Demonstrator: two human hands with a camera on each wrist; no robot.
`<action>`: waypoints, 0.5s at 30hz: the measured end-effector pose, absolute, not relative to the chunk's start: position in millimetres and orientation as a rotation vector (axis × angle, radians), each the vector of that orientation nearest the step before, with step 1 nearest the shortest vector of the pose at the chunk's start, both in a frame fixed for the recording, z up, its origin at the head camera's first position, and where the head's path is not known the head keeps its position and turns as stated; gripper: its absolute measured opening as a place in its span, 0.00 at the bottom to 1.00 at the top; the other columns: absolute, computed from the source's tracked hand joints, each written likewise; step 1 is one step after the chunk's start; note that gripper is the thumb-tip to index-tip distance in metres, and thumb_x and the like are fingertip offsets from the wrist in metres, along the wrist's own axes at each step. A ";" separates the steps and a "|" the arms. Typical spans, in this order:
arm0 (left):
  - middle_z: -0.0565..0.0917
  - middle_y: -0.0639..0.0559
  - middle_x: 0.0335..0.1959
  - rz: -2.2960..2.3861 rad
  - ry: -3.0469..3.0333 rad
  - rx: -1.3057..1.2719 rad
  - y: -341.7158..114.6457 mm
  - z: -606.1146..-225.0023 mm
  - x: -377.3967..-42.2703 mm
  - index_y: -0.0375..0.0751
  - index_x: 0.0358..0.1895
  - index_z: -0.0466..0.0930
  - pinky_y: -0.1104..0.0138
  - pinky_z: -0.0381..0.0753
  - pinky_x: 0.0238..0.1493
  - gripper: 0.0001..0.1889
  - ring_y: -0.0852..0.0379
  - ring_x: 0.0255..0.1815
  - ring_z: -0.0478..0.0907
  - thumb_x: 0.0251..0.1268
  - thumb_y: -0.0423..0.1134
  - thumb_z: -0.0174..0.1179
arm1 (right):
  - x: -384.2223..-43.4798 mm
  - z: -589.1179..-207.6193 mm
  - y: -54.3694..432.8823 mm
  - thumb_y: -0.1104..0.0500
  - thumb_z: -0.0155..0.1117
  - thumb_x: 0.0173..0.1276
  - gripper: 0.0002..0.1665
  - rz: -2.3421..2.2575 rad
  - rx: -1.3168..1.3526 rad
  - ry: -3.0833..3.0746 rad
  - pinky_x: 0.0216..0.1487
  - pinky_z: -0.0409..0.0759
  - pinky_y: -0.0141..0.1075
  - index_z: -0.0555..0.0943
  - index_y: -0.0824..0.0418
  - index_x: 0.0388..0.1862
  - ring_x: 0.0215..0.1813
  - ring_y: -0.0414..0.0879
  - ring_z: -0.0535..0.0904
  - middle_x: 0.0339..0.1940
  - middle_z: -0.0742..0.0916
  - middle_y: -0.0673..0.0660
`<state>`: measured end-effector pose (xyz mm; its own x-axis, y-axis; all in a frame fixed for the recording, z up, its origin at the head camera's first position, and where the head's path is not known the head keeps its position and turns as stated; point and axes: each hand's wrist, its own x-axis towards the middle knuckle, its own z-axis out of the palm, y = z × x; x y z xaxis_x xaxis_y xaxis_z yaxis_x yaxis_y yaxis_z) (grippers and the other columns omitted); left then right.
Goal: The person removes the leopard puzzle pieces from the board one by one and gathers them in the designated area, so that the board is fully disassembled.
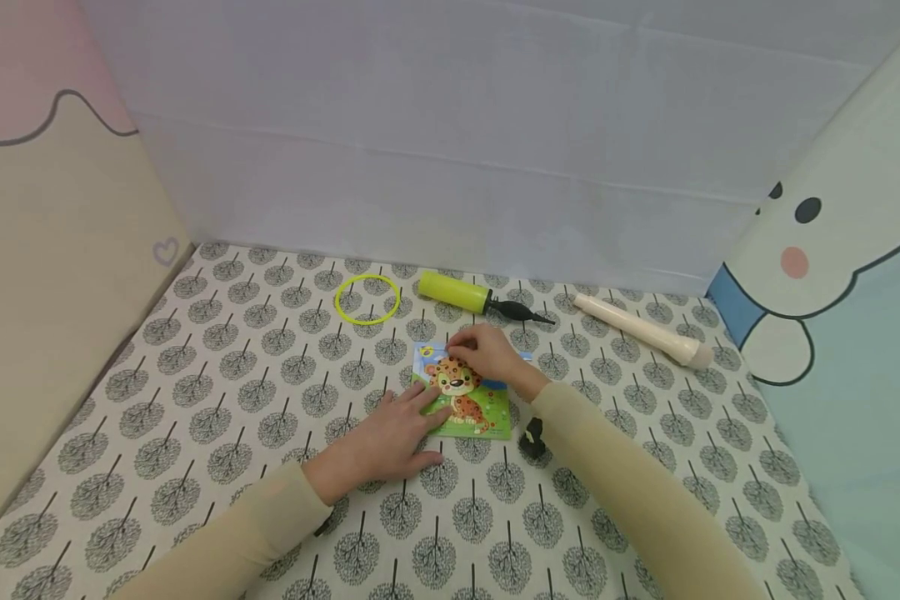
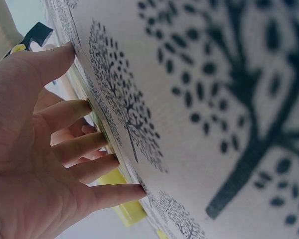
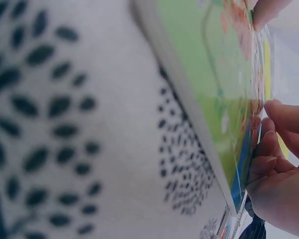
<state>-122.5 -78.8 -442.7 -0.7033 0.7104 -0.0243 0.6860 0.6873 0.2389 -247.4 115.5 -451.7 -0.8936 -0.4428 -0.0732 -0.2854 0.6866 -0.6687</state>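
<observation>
A flat picture board (image 1: 438, 431) shows a spotted cartoon leopard on green and blue ground. It lies on the patterned cloth, and curved lines like jigsaw seams show on it in the right wrist view. My left hand (image 1: 393, 433) is spread at its lower left, fingertips touching the board's edge and the cloth, thumb apart on the cloth. Over the board's upper part is my right hand (image 1: 491, 350), thumb and index finger close together by the leopard's head. The other right fingers (image 3: 266, 167) curl against the board; whether a small piece is pinched there is hidden.
Behind the board lie a yellow-green ring (image 1: 337, 302) and a yellow-green hand pump (image 1: 453, 292) with a black nozzle. A pale stick with a rounded end (image 1: 637, 327) lies at the back right. Fabric walls (image 1: 450, 200) stand behind and at both sides.
</observation>
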 end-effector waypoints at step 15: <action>0.60 0.37 0.70 0.322 2.776 1.149 -78.7 -443.3 -122.7 0.43 0.69 0.68 0.36 0.65 0.55 0.36 0.35 0.69 0.56 0.62 0.60 0.58 | -245.7 -449.3 115.4 0.59 0.63 0.68 0.07 -1.085 -0.542 2.628 0.43 0.77 0.37 0.85 0.59 0.41 0.38 0.42 0.79 0.37 0.85 0.50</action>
